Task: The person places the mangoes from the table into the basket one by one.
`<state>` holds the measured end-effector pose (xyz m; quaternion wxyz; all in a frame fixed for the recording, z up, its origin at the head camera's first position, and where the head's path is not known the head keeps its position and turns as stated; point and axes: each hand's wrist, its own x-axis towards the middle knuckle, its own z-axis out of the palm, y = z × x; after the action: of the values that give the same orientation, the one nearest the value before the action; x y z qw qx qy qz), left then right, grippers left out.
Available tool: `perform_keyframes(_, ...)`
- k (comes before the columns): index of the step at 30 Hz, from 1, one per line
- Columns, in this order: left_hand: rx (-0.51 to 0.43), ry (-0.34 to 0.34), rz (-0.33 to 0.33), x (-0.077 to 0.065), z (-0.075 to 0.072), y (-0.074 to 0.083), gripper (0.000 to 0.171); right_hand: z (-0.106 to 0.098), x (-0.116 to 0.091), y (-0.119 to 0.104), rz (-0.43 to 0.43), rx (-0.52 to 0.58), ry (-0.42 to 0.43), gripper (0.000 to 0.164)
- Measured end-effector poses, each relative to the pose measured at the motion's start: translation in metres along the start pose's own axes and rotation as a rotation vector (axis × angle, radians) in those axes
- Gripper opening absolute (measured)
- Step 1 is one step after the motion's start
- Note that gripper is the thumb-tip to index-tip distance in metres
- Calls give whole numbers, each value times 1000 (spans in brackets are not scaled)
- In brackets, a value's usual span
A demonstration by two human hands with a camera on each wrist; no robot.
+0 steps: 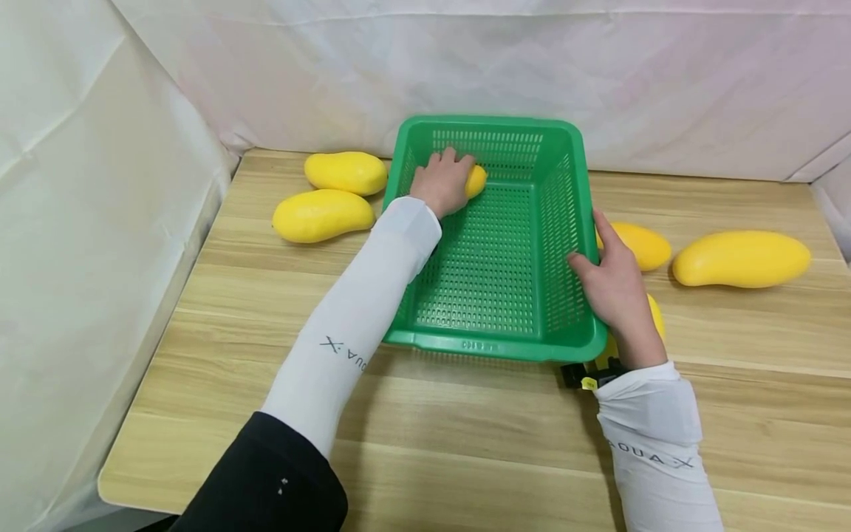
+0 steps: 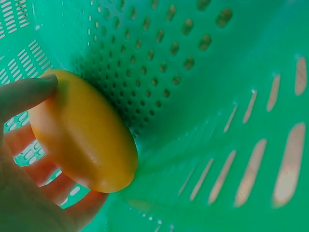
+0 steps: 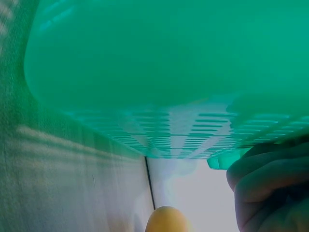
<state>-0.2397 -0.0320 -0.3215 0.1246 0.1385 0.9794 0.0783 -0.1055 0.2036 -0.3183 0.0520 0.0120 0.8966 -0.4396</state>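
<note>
Inside a green plastic basket (image 1: 485, 347), near its back left corner, my left hand (image 1: 442, 181) holds a yellow mango (image 1: 476, 181). In the left wrist view the thumb lies over one end of this mango (image 2: 87, 135) and the fingers curl beneath it, close to the perforated basket floor. My right hand (image 1: 614, 281) grips the basket's right rim, thumb on the inner side and fingers outside. The right wrist view shows the curled fingers (image 3: 270, 179) at the basket's outer wall (image 3: 145, 58). Just beyond the right hand sits another mango (image 1: 641, 245), partly hidden by it.
Two mangoes, a back one (image 1: 346, 173) and a front one (image 1: 323, 216), lie left of the basket. A large mango (image 1: 741, 258) is at the far right, and one more (image 1: 657, 316) is mostly hidden by the right wrist. White cloth (image 1: 499, 66) hangs behind the wooden table (image 1: 465, 443).
</note>
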Motion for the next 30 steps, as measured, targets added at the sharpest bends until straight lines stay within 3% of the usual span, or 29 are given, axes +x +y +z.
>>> perform_keyframes(10,16,-17,-6,1,7,4,55,0,-3,3,-3,-25,5,67)
perform_keyframes(17,7,16,8,1,6,7,59,0,-3,3,-6,-18,12,67)
perform_keyframes(30,-211,111,79,-13,-17,9,76,1,3,0,-11,-62,30,67)
